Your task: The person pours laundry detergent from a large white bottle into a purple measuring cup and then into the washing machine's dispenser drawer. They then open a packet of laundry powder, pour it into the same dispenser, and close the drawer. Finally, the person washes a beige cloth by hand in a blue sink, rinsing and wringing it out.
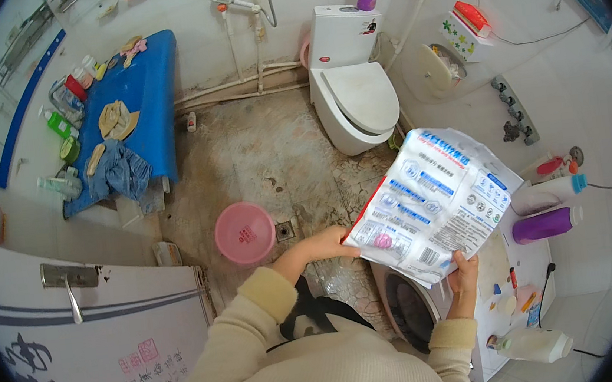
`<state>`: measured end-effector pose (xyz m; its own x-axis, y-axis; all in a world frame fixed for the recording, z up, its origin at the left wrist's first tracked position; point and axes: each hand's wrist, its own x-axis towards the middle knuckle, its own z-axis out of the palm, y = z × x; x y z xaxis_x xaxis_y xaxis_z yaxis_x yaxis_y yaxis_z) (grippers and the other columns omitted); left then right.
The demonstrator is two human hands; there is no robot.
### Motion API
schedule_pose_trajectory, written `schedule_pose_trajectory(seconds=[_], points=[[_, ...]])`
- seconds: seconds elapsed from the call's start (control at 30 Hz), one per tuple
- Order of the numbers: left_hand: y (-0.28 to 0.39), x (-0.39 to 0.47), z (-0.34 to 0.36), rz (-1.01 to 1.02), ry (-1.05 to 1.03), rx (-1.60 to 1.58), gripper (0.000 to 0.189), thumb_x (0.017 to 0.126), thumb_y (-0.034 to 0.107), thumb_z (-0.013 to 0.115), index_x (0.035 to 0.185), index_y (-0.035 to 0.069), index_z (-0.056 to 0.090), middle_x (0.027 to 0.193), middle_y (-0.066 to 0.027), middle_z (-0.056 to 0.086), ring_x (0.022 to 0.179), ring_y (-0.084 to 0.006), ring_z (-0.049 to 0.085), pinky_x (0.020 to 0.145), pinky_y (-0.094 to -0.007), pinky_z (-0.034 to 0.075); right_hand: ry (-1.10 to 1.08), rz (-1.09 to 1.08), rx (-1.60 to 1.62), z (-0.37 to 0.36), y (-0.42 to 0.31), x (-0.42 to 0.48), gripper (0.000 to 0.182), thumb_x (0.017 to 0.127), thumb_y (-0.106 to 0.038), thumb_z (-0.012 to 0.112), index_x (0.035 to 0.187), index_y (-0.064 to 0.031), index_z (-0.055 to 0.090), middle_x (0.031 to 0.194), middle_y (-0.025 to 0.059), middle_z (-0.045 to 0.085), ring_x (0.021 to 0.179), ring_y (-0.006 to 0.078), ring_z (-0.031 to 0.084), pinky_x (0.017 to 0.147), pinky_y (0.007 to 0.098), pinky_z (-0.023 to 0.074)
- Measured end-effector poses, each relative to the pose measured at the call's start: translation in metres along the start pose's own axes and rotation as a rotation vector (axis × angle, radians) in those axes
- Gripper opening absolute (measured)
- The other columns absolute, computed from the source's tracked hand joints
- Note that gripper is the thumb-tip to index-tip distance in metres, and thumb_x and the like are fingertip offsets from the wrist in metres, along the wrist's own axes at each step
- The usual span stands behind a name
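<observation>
A large white plastic bag with blue print is held up in front of me, its printed side facing the camera. My left hand grips its lower left corner, the fingers tucked beneath. At the lower right edge, my right hand pinches it with the thumb on top. The bag partly covers the top of a front-loading washing machine. What the bag contains is hidden.
A pink basin stands on the floor beside a drain. Ahead is a toilet. Bottles, including a purple bottle, lie or stand on the machine. Left are a blue counter holding clothing and a door.
</observation>
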<state>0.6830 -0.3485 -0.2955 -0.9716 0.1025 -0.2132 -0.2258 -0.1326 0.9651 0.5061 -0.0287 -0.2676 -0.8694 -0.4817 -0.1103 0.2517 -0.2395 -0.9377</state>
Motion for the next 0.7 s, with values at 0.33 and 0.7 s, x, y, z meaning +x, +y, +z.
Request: schedule_pose_trajectory(seconds=[0.33,0.7], points=[[0.022,-0.009,0.004,-0.029,0.022,-0.413,0.045,0.086,0.006,0.053,0.128,0.0,0.038,0.124,-0.0108,0.047,0.112,-0.0199,0.046,0.094,-0.0331,0.038,-0.252,0.317,0.032,0.023,-0.01,0.014,0.046,0.074,-0.005,0.064,0.116,0.0045,0.047,0.111,0.0121,0.057,0.099,0.0227,0.056,0.085,0.0343,0.0454],[0.004,-0.004,-0.079,-0.096,0.026,-0.76,0.051,0.086,0.006,0.049,0.133,0.002,0.03,0.126,-0.014,0.045,0.114,-0.0237,0.046,0.095,-0.0354,0.037,-0.264,0.486,0.055,0.069,0.032,0.069,0.033,0.079,-0.005,0.059,0.111,0.004,0.052,0.11,0.0138,0.057,0.098,0.0236,0.057,0.087,0.0371,0.0452]])
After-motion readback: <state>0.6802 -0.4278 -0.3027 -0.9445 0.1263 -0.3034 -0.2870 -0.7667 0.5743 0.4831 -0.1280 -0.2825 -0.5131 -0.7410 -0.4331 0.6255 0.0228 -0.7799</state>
